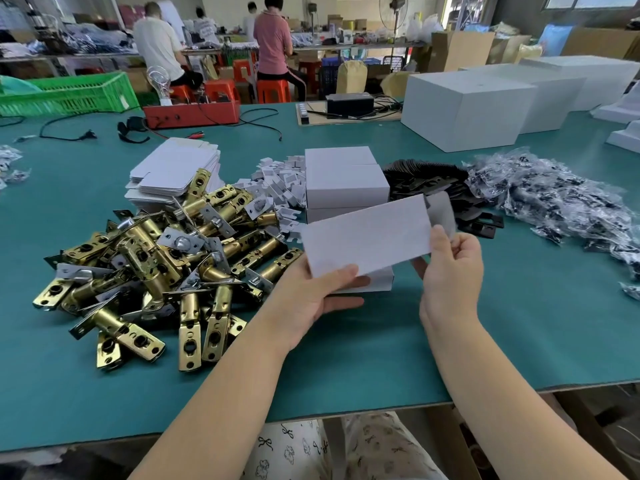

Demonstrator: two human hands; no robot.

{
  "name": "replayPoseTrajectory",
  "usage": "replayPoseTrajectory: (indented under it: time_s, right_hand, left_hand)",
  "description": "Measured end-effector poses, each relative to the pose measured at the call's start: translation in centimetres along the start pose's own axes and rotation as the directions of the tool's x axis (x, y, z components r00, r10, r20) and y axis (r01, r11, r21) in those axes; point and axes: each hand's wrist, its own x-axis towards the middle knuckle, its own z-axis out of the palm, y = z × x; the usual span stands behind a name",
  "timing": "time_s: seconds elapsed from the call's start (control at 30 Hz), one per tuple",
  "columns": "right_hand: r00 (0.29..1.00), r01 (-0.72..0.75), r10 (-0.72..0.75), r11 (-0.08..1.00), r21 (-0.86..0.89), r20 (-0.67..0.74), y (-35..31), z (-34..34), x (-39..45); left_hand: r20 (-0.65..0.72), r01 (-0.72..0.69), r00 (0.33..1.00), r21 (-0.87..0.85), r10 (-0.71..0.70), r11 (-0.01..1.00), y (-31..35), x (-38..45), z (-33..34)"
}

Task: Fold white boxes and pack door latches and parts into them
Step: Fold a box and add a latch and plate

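Both hands hold one flat white box blank (369,233) tilted above the green table (519,306). The left hand (311,299) grips the blank's lower left corner, thumb on top of the card and fingers curled beneath it. The right hand (450,268) pinches the blank's right edge, thumb on the near face, with a grey end flap (441,211) standing up just behind the fingers.

Directly under the held blank lies a closed white box (377,284), partly hidden by it. Just beyond the grip stands a stack of folded white boxes (344,181). To the left of the left hand sprawls a heap of brass door latches (156,268) with silver faceplates, and behind that heap sits a stack of flat box blanks (176,171). Between that stack and the folded boxes lies a pile of small white card inserts (277,181). To the right, beyond the right hand, lie black strike plates (433,181), and further right a mound of clear bags of black parts (554,199). Well beyond them stand large white cartons (464,109).
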Motion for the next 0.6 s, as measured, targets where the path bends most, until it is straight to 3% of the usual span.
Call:
replayPoseTrajectory:
  time_s: [0.1, 0.17, 0.27, 0.4, 0.6]
  right_hand:
    - [0.991, 0.026, -0.019, 0.998, -0.049, 0.131, -0.3, 0.3, -0.6]
    - [0.965, -0.028, 0.043, 0.998, -0.062, 0.26, -0.5, 0.3, -0.8]
    - [0.91, 0.034, 0.065, 0.973, -0.229, 0.409, -0.3, 0.2, -1.2]
    - [0.908, 0.121, -0.004, 0.96, -0.254, 0.418, 0.1, 0.4, -1.6]
    - [0.947, 0.16, -0.079, 0.956, -0.245, 0.311, 0.0, 0.5, -1.4]
  left_hand:
    - [-0.235, -0.107, 0.969, -0.104, 0.08, 0.989, 0.0, 0.3, -0.3]
    - [-0.362, -0.17, 0.927, -0.164, 0.101, 0.972, 0.4, 0.5, -0.6]
    - [-0.447, -0.19, 0.884, -0.08, 0.135, 0.979, 0.7, 0.5, -0.6]
    - [-0.454, -0.164, 0.866, 0.142, 0.211, 0.976, 0.2, 0.2, -0.1]
    - [-0.434, -0.164, 0.88, 0.108, 0.195, 0.981, 0.4, 0.1, 0.1]
